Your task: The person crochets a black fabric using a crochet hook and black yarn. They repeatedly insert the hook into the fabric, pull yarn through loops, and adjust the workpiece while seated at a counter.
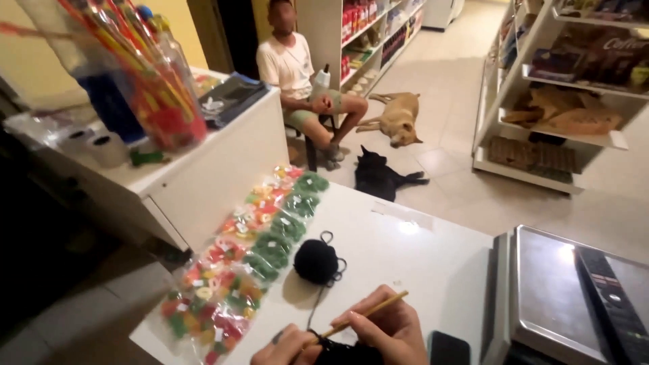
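While both hands sit at the bottom centre of the frame, the right hand [389, 329] is closed around a wooden crochet hook [368, 313], fingers pinched along its shaft with the free end slanting up and to the right, and the left hand [287, 346] is curled shut on a small piece of black crochet work [345, 353] held between the two hands. A thin black strand [315, 307] runs up from that work to a black ball of yarn [316, 261], which lies on the white counter [419, 263] a little above the hands and apart from them. I judge the yarn to be light, soft and limp, easy to snag or let slip, so it is best pinched close to the stitches, while the hook is stiff and light and takes a pencil-like hold near its middle. Left of the ball, rows of coloured sweets in clear packets [243, 263] lie along the counter edge. At lower right stands a metal scale [568, 297], with a dark phone [449, 349] beside the right hand. Toward the upper middle of the frame a person sits on a stool [294, 67], and a tan dog [397, 118] and a black dog [378, 176] lie on the tiled floor.
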